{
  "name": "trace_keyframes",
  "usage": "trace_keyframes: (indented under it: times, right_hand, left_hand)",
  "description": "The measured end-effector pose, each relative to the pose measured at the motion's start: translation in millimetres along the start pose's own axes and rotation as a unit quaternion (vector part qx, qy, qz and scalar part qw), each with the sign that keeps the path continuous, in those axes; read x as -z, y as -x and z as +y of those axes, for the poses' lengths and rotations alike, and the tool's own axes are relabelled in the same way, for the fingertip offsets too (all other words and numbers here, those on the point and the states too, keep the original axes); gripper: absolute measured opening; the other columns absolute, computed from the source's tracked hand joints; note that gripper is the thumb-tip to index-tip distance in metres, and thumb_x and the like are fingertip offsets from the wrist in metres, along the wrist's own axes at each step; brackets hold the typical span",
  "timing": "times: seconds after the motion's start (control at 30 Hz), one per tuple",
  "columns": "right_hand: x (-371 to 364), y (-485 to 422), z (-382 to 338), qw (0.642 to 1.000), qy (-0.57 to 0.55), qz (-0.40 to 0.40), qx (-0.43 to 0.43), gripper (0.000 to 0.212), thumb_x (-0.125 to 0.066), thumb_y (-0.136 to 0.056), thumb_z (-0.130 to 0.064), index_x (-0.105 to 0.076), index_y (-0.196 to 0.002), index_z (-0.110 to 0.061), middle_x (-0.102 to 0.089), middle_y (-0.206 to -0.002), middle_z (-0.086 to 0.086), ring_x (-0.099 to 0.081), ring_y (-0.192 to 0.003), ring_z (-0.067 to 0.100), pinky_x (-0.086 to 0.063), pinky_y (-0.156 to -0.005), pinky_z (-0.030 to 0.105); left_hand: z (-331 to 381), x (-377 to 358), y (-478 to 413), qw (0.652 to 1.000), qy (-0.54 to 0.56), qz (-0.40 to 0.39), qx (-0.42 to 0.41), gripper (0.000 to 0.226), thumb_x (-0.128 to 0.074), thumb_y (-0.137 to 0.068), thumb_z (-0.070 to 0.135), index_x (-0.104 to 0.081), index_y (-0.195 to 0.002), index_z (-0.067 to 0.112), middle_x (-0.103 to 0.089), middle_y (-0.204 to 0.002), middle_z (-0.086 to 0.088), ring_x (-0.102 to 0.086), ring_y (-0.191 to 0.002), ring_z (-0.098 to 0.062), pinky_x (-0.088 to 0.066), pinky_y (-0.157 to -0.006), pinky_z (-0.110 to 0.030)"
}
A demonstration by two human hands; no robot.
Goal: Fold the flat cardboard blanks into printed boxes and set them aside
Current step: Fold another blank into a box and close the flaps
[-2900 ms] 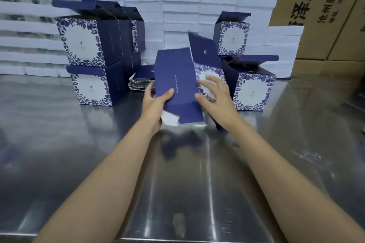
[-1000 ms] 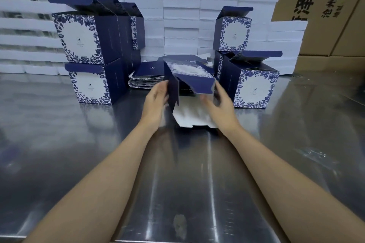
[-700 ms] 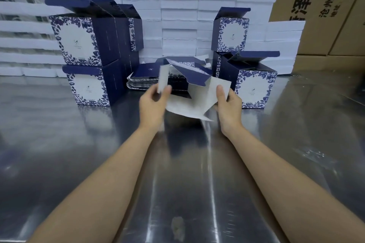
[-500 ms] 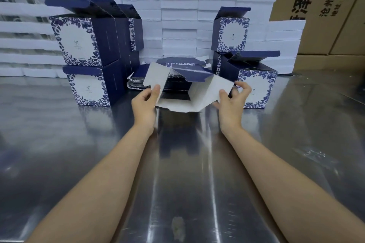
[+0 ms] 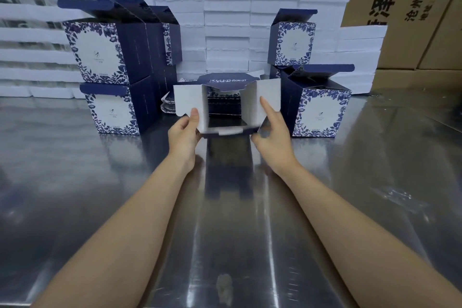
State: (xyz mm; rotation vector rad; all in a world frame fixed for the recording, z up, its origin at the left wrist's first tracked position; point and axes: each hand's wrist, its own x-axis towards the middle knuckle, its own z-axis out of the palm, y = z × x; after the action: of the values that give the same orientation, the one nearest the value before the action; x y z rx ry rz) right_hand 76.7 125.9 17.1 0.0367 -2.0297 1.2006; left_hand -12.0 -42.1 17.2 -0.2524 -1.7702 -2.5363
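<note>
Since half a second ago the blank (image 5: 227,107) has opened from a slanted, half-flat sheet into a square tube, its open end now facing the person, and both hands have shifted in to its lower corners.

The left hand (image 5: 183,134) pinches the left white flap near its bottom edge, thumb on the inner face, the other fingers hidden behind the card. The right hand (image 5: 271,140) grips the lower right corner, its index finger laid straight up along the right flap, the thumb under the bottom edge. The two side flaps spread outward, white side showing; a navy flap with a printed strip hangs across the top of the opening, and a short flap lies along the bottom. The blank is held just above the steel table (image 5: 225,220), in the middle, between the two groups of folded boxes.

On the left stand stacked boxes (image 5: 110,70), navy with blue floral frames, the upper lids open. On the right are two more boxes (image 5: 317,105), one behind and higher. A low pile of flat blanks (image 5: 168,105) lies behind the held one. White foam slabs (image 5: 227,20) are stacked along the back, with brown cartons (image 5: 410,7) behind them at right.
</note>
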Motion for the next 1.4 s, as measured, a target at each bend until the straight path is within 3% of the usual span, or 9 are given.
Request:
trace_keyframes:
  times: [0.2,0.33,0.53,0.63,0.9,1.03,1.17,1.27,1.4]
  right_hand:
    - [3.8,-7.6,4.9,0.993,-0.011,0.112,-0.025,0.053,-0.074,-0.083,-0.011,-0.058,-0.132,-0.018,-0.049,-0.081,-0.013,-0.049,-0.07,0.006,-0.049,-0.086,0.03]
    - [0.6,-7.9,6.4,0.993,0.01,0.114,0.017,0.052,-0.073,-0.081,-0.006,-0.06,-0.13,-0.018,-0.045,-0.069,-0.005,-0.044,-0.061,0.007,-0.045,-0.075,0.019]
    - [3.4,-6.6,4.8,0.992,0.054,0.092,0.074,0.047,-0.071,-0.08,0.001,-0.064,-0.124,-0.013,-0.056,-0.107,0.008,-0.053,-0.086,-0.005,-0.036,-0.08,0.001]
    - [2.3,-2.5,-5.7,0.972,0.15,0.115,0.139,0.043,-0.064,-0.078,0.005,-0.069,-0.116,-0.017,-0.039,-0.146,0.002,-0.055,-0.116,0.017,-0.045,-0.082,0.016]
    - [18.1,-3.0,-29.5,0.951,0.197,0.079,0.227,0.041,-0.05,-0.079,0.0,-0.069,-0.114,-0.009,-0.046,-0.144,0.009,-0.056,-0.116,0.028,-0.054,-0.074,0.039]
    - [23.5,-8.0,-38.9,0.964,0.148,0.066,0.213,0.047,-0.038,-0.08,-0.003,-0.069,-0.115,-0.008,-0.059,-0.129,0.005,-0.052,-0.105,0.024,-0.048,-0.085,0.039]
    - [25.8,-14.8,-43.1,0.984,0.059,0.077,0.149,0.05,-0.032,-0.078,-0.001,-0.069,-0.111,-0.007,-0.059,-0.124,-0.004,-0.049,-0.111,0.023,-0.051,-0.084,0.05]
    - [29.8,-17.1,-43.0,0.991,0.024,0.086,0.096,0.051,-0.037,-0.077,0.004,-0.069,-0.11,-0.018,-0.053,-0.129,-0.008,-0.047,-0.119,0.017,-0.05,-0.093,0.037]
    - [28.0,-12.9,-38.8,0.984,0.109,0.063,0.127,0.048,-0.048,-0.083,0.01,-0.067,-0.117,-0.019,-0.052,-0.138,-0.008,-0.043,-0.11,0.012,-0.036,-0.099,0.026]
  left_hand:
    - [-7.7,-10.5,6.0,0.986,-0.142,0.017,-0.084,0.044,-0.049,-0.098,0.043,-0.062,-0.09,0.002,-0.062,-0.086,-0.002,-0.054,-0.071,-0.008,-0.043,-0.071,-0.021]
    - [-8.8,-22.1,9.6,0.996,-0.088,-0.021,-0.02,0.055,-0.031,-0.097,0.058,-0.041,-0.136,0.02,-0.056,-0.134,0.002,-0.055,-0.118,-0.008,-0.044,-0.101,-0.029]
    - [-11.2,-15.7,9.4,0.992,-0.091,-0.071,-0.057,0.059,-0.057,-0.089,0.038,-0.037,-0.139,0.014,-0.056,-0.134,-0.007,-0.054,-0.125,-0.025,-0.041,-0.107,-0.05]
    - [-11.6,-14.2,9.2,0.987,-0.116,-0.056,-0.094,0.034,-0.055,-0.098,0.022,-0.051,-0.128,0.008,-0.062,-0.126,-0.008,-0.057,-0.119,-0.025,-0.043,-0.106,-0.05]
    - [-6.9,-13.1,14.0,0.952,-0.239,-0.082,-0.172,0.037,-0.059,-0.096,0.023,-0.055,-0.127,0.003,-0.067,-0.112,-0.007,-0.062,-0.107,-0.025,-0.049,-0.097,-0.039]
    - [-6.2,-11.4,18.7,0.904,-0.319,-0.124,-0.257,0.073,-0.05,-0.101,0.027,0.0,-0.153,0.036,-0.063,-0.113,-0.008,-0.06,-0.084,-0.024,-0.042,-0.07,-0.012]
    - [-3.4,-7.6,20.3,0.852,-0.355,-0.242,-0.298,0.092,-0.06,-0.095,0.033,0.015,-0.141,0.059,-0.016,-0.162,0.006,-0.032,-0.142,-0.008,-0.035,-0.111,-0.027]
    - [-3.4,-5.3,17.5,0.819,-0.397,-0.276,-0.308,0.105,-0.074,-0.084,0.024,0.005,-0.141,0.063,0.003,-0.161,0.014,-0.012,-0.135,0.02,-0.031,-0.098,0.0]
    - [-6.3,-4.3,14.6,0.793,-0.413,-0.266,-0.36,0.095,-0.069,-0.086,0.0,-0.011,-0.15,0.04,-0.008,-0.163,0.0,-0.027,-0.139,0.0,-0.029,-0.106,-0.007]
